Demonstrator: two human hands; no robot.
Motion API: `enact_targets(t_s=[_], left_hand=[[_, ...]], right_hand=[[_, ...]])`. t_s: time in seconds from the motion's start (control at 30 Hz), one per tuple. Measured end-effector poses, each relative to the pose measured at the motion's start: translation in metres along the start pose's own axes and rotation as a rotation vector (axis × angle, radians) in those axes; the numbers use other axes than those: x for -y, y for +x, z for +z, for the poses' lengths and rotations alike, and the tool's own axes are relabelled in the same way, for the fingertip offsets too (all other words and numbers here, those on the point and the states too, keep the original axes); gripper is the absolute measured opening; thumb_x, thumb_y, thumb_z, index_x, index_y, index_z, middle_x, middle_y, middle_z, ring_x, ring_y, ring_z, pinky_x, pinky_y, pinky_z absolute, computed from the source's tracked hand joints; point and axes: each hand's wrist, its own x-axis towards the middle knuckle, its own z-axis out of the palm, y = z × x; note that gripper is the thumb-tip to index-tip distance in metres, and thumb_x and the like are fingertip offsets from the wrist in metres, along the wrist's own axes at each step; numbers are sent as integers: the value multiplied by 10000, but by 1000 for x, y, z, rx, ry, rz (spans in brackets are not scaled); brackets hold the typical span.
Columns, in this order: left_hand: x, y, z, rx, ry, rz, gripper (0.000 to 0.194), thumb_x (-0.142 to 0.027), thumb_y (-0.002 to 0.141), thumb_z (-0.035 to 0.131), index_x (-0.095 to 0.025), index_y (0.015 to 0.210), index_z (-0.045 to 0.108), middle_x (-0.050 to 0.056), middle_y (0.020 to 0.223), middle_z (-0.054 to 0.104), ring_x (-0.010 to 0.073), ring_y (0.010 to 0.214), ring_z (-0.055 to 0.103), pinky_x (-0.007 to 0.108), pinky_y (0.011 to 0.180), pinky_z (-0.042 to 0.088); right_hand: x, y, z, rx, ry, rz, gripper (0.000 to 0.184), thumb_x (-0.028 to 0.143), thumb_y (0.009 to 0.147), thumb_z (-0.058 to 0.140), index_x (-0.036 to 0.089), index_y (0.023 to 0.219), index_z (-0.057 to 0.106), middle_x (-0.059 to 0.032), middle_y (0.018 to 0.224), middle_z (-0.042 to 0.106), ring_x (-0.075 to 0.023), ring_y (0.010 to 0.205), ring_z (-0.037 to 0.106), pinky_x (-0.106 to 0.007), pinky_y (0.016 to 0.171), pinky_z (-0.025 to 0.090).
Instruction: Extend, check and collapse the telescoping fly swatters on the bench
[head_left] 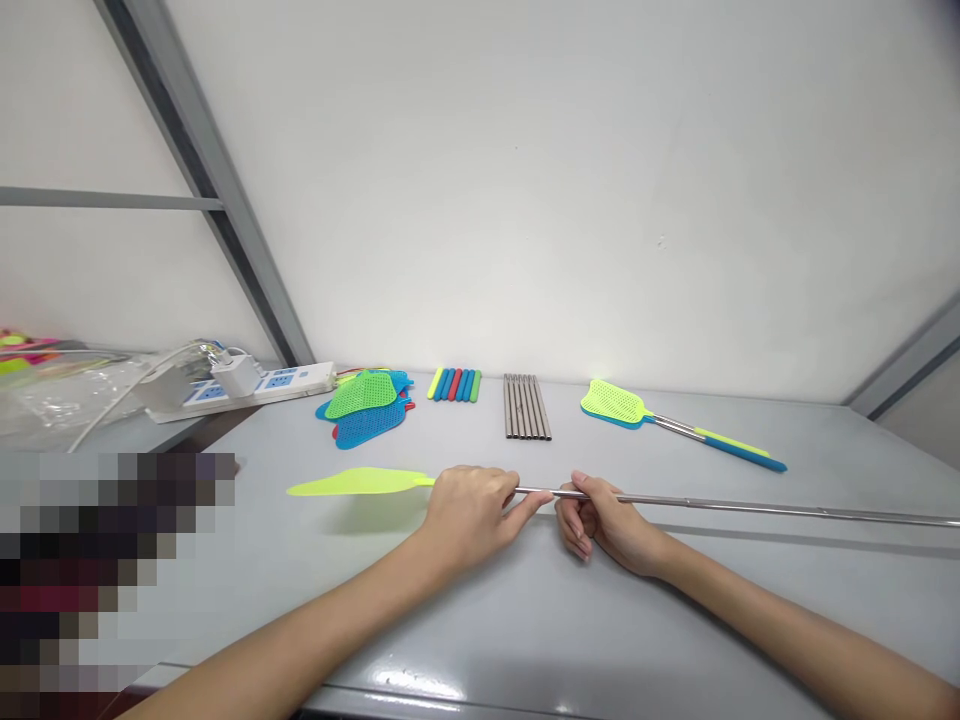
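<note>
Both hands are on one extended telescopic fly swatter, held crosswise above the table. Its yellow-green paddle (364, 482) points left, and its thin metal rod (750, 508) runs out past the right edge of view. My left hand (472, 515) is wrapped round the rod close to the paddle, thumb along the metal. A short way to the right, my right hand (607, 525) pinches the same rod between thumb and fingers. The rod's far end lies outside the picture.
Along the back of the grey table (450, 620) lie stacked swatter paddles (371, 415), coloured handle sleeves (454, 385), a row of metal tubes (527, 408) and assembled fly swatters (619, 403). At left are a power strip (300, 380) with cables and a clear plastic bag (82, 400).
</note>
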Motion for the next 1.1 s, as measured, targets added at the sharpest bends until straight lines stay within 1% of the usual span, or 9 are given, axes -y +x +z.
enact_targets(t_s=[0.4, 0.63, 0.93, 1.1], left_hand=[[-2, -1, 0, -46, 9, 24, 494, -524, 821, 333, -169, 549, 542, 11, 480, 550, 123, 451, 474, 236, 469, 145], [-3, -1, 1, -28, 2, 30, 482, -505, 828, 339, -167, 551, 542, 11, 483, 551, 121, 449, 470, 237, 469, 145], [-5, -1, 1, -10, 2, 0, 507, -534, 818, 325, -171, 540, 543, 15, 482, 557, 131, 457, 490, 241, 463, 149], [-6, -1, 1, 11, 1, -3, 508, -537, 823, 313, -178, 551, 549, 14, 500, 573, 138, 468, 505, 245, 462, 156]], right_hand=[[2, 1, 1, 12, -18, 17, 515, 417, 879, 244, 146, 509, 478, 5, 390, 438, -110, 388, 425, -252, 451, 336], [2, 0, 1, 21, -37, 10, 517, 429, 876, 241, 146, 517, 484, 8, 390, 437, -112, 391, 426, -255, 459, 346], [1, 0, 0, 39, -99, 18, 536, 469, 868, 240, 143, 526, 492, 7, 405, 454, -108, 397, 437, -247, 470, 355], [2, 0, 1, 38, -92, 30, 538, 468, 867, 240, 142, 529, 501, 13, 399, 443, -107, 395, 440, -243, 464, 351]])
